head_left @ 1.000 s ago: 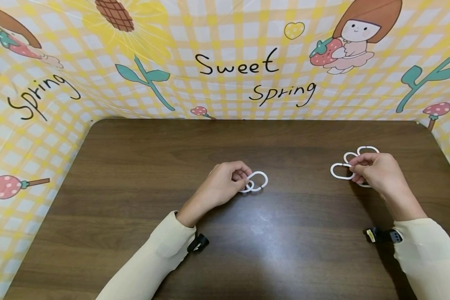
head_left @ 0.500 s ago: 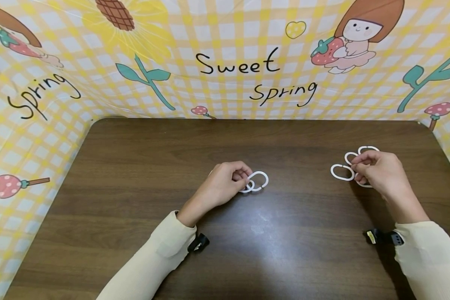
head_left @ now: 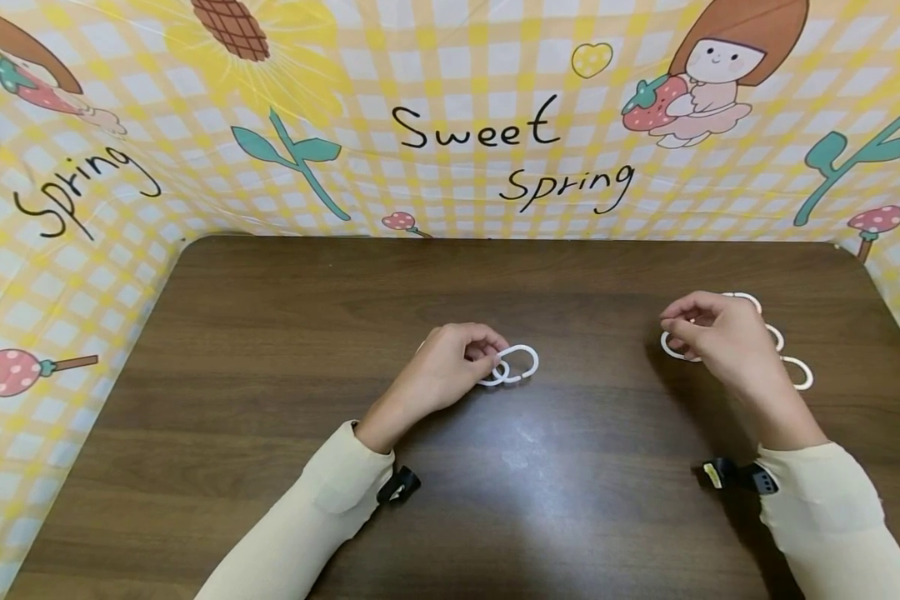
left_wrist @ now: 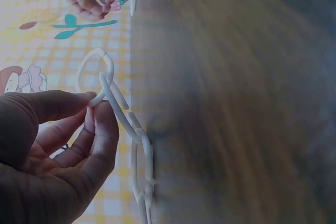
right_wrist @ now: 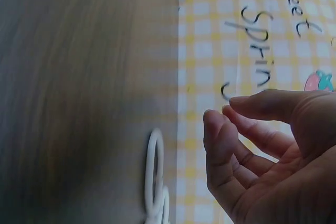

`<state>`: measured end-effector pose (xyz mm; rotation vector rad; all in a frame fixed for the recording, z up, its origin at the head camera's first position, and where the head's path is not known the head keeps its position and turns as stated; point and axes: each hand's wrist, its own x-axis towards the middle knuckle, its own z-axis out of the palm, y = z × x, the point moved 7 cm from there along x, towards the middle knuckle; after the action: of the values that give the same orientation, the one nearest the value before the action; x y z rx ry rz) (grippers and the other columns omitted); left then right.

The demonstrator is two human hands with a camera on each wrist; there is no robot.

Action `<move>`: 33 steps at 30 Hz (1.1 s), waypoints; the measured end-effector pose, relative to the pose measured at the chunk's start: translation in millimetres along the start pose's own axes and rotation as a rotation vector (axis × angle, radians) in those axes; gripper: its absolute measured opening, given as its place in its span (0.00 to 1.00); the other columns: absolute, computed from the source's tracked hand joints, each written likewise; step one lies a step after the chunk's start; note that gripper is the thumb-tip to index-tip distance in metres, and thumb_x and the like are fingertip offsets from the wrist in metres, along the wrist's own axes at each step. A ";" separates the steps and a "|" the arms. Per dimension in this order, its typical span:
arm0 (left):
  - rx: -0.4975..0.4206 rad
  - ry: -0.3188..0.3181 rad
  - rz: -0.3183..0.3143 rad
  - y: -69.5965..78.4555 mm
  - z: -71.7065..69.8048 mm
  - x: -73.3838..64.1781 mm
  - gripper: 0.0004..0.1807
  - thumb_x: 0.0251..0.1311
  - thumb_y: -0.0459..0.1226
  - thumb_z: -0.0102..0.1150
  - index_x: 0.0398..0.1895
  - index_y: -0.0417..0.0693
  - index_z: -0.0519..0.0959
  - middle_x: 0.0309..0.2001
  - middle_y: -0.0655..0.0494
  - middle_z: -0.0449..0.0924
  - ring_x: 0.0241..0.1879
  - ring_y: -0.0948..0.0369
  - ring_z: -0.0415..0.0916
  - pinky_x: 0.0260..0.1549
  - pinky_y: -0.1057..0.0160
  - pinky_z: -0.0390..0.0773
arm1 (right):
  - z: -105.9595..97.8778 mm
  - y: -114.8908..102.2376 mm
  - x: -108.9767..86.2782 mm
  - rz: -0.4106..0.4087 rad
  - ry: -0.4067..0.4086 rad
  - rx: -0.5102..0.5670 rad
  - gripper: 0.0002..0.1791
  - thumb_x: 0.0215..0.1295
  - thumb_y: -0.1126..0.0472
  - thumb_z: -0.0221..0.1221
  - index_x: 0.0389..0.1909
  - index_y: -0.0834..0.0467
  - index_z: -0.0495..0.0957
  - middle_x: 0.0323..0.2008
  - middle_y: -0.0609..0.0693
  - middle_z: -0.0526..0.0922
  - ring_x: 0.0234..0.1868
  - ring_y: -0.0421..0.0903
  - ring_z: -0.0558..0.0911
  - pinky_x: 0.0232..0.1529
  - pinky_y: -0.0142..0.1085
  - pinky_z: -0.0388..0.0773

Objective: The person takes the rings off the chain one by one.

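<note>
My left hand [head_left: 461,362] pinches a white plastic chain link between thumb and fingertips, near the middle of the table. Joined to it is another white link [head_left: 527,348], and in the left wrist view further links [left_wrist: 147,163] trail down along the tabletop from the pinched one. My right hand [head_left: 727,337] hovers at the right over a loose white link [head_left: 666,344], partly covering it. Its fingers are loosely bent, with a narrow gap and nothing between thumb and fingertips in the right wrist view. That loose link [right_wrist: 154,169] lies below the fingers.
Several more white links [head_left: 801,372] lie to the right of and behind my right hand, partly hidden by it. The dark wood table [head_left: 270,500] ends at a yellow checked cloth [head_left: 450,200] standing along the back and sides.
My right hand has moved left from the cluster to above the leftmost loose link, uncovering links on its right side. The left hand has stayed almost still with its link.
</note>
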<state>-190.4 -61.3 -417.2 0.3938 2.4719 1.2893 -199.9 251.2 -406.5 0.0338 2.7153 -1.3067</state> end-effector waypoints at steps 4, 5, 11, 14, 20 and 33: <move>0.024 0.009 0.012 0.5 -0.4 0.6 0.08 0.68 0.30 0.62 0.45 0.43 0.89 0.35 0.53 0.88 0.34 0.66 0.81 0.36 0.69 0.79 | 11.8 -15.2 -0.3 -0.032 -0.017 0.024 0.10 0.72 0.68 0.61 0.47 0.70 0.82 0.27 0.44 0.86 0.25 0.34 0.82 0.27 0.28 0.80; 0.032 0.012 0.017 0.7 -0.6 0.7 0.08 0.68 0.30 0.62 0.44 0.44 0.89 0.35 0.54 0.88 0.34 0.66 0.80 0.36 0.69 0.79 | 14.9 -19.0 -0.4 -0.042 -0.021 0.030 0.09 0.72 0.67 0.61 0.47 0.70 0.82 0.28 0.45 0.87 0.26 0.34 0.82 0.27 0.29 0.80; 0.066 0.028 0.031 1.3 -1.2 0.9 0.08 0.68 0.31 0.64 0.44 0.45 0.90 0.35 0.56 0.87 0.35 0.65 0.80 0.38 0.68 0.78 | 34.1 -39.3 -1.2 -0.076 -0.068 0.089 0.09 0.71 0.67 0.63 0.46 0.69 0.83 0.30 0.49 0.88 0.27 0.37 0.84 0.28 0.32 0.82; 0.071 0.029 0.038 1.4 -1.0 1.3 0.07 0.68 0.31 0.65 0.44 0.45 0.90 0.36 0.56 0.88 0.35 0.65 0.80 0.38 0.68 0.78 | 43.9 -48.3 -1.8 -0.090 -0.101 0.118 0.08 0.70 0.67 0.63 0.45 0.69 0.83 0.29 0.51 0.87 0.28 0.39 0.85 0.29 0.32 0.82; 0.063 0.025 0.037 1.6 -0.5 1.7 0.06 0.68 0.32 0.65 0.44 0.45 0.90 0.35 0.55 0.88 0.35 0.65 0.80 0.39 0.68 0.79 | 63.6 -61.9 -1.7 -0.105 -0.175 0.184 0.08 0.71 0.69 0.62 0.45 0.71 0.83 0.27 0.54 0.86 0.26 0.45 0.85 0.29 0.35 0.82; 0.023 0.027 0.018 1.4 -0.1 1.7 0.03 0.67 0.33 0.68 0.40 0.47 0.89 0.34 0.56 0.88 0.34 0.65 0.82 0.38 0.66 0.81 | 102.7 -71.7 -1.1 -0.107 -0.290 0.301 0.07 0.69 0.70 0.64 0.43 0.71 0.82 0.25 0.56 0.84 0.25 0.48 0.83 0.27 0.37 0.81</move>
<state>-191.8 -59.9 -416.3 0.4081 2.5135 1.2830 -193.4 126.2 -414.1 -0.2554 2.2908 -1.5991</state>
